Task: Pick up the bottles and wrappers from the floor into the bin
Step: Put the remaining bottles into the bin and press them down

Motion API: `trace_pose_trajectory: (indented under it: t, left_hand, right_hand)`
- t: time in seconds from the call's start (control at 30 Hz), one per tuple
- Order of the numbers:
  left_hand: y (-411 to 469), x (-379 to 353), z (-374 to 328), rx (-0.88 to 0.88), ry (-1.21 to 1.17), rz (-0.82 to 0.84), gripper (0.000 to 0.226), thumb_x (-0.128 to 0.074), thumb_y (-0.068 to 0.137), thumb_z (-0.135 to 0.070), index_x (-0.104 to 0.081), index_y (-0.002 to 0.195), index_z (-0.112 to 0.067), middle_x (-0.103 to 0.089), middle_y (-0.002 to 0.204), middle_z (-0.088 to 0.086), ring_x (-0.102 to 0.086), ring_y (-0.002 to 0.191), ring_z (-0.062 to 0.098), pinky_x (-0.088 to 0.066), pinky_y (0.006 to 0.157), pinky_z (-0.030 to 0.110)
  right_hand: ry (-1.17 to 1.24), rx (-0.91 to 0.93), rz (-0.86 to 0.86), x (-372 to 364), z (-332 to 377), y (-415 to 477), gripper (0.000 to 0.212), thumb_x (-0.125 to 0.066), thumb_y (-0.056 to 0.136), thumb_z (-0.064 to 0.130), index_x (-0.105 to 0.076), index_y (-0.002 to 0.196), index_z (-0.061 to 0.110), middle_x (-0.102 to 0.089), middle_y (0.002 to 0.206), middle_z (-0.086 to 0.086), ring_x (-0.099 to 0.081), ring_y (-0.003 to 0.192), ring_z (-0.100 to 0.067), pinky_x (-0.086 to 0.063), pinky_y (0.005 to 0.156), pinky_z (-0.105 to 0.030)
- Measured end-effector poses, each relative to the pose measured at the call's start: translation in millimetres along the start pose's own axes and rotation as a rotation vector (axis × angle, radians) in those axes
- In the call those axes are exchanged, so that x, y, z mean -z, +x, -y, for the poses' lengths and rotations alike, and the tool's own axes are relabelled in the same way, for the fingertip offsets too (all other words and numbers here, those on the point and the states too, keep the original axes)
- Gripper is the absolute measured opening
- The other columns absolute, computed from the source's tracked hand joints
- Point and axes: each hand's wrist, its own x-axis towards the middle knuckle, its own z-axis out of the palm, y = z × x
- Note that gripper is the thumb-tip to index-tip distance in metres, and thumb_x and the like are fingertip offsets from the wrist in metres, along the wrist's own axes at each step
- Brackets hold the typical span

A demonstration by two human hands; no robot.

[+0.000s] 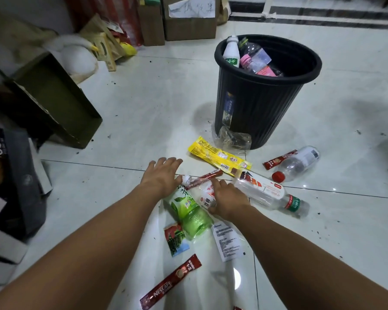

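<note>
The person is crouched over the litter on the pale tiled floor (143, 108), both bare arms stretched forward. The left hand (162, 175) hovers flat with its fingers spread, holding nothing, just beside the capped end of a green tea plastic bottle (188, 211) that lies on its side. The right hand (227, 198) sits on a white crinkled wrapper with red print (207, 195), index finger out along its top edge and thumb at its lower edge. From here I cannot tell whether it has actually pinched the wrapper.

Just right of that hand lies a clear plastic bottle with a green cap (264, 191). Further right is a clear plastic bottle with a red cap (298, 164), with a short red coffee stick (280, 158) touching it. A long yellow snack wrapper (220, 156) lies between the hands and the black ribbed plastic bin (267, 104), and a crumpled clear plastic bag (233, 139) rests against the bin's foot.

Nearer the person are a small red and green sachet (175, 239), a white printed paper slip (227, 242) and a long red Nescafé stick (170, 285).

The bin stands upright, already holding a white bottle with a green label (231, 52) and a clear bottle with a pink cap (253, 59). Brown cardboard boxes (188, 25) line the far wall.
</note>
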Motion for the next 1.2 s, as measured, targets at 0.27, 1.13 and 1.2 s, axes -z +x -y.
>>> trace_pose_trajectory:
  t: [0.27, 1.13, 1.2]
  left_hand:
    - [-10.7, -3.2, 12.4, -0.255, 0.166, 0.135, 0.073, -0.052, 0.083, -0.018, -0.022, 0.149, -0.026, -0.021, 0.156, -0.006, -0.016, 0.144, 0.015, -0.011, 0.117, 0.035]
    - [-3.1, 29.6, 22.1, -0.098, 0.283, 0.047, 0.065, -0.060, 0.077, -0.050, -0.035, 0.129, -0.020, -0.041, 0.132, -0.002, -0.036, 0.125, 0.019, -0.035, 0.100, 0.038]
    - [2.7, 43.1, 22.9, 0.000, 0.210, 0.031, 0.067, -0.061, 0.078, -0.048, -0.032, 0.132, -0.020, -0.040, 0.134, -0.001, -0.035, 0.126, 0.020, -0.036, 0.100, 0.039]
  right_hand:
    - [0.152, -0.134, 0.153, 5.7, 0.8, 1.9, 0.097, -0.078, 0.075, 0.028, -0.017, 0.148, 0.008, -0.043, 0.138, -0.015, -0.045, 0.126, -0.032, -0.043, 0.101, -0.038]
    - [0.447, -0.181, -0.311, 112.1, -4.8, 13.7, 0.087, -0.076, 0.072, 0.037, -0.028, 0.140, 0.012, -0.041, 0.135, -0.013, -0.042, 0.126, -0.033, -0.037, 0.102, -0.038]
    - [0.453, -0.172, -0.346, 126.8, -9.1, 10.0, 0.088, -0.077, 0.071, 0.036, -0.027, 0.140, 0.013, -0.042, 0.133, -0.012, -0.043, 0.124, -0.033, -0.038, 0.102, -0.041]
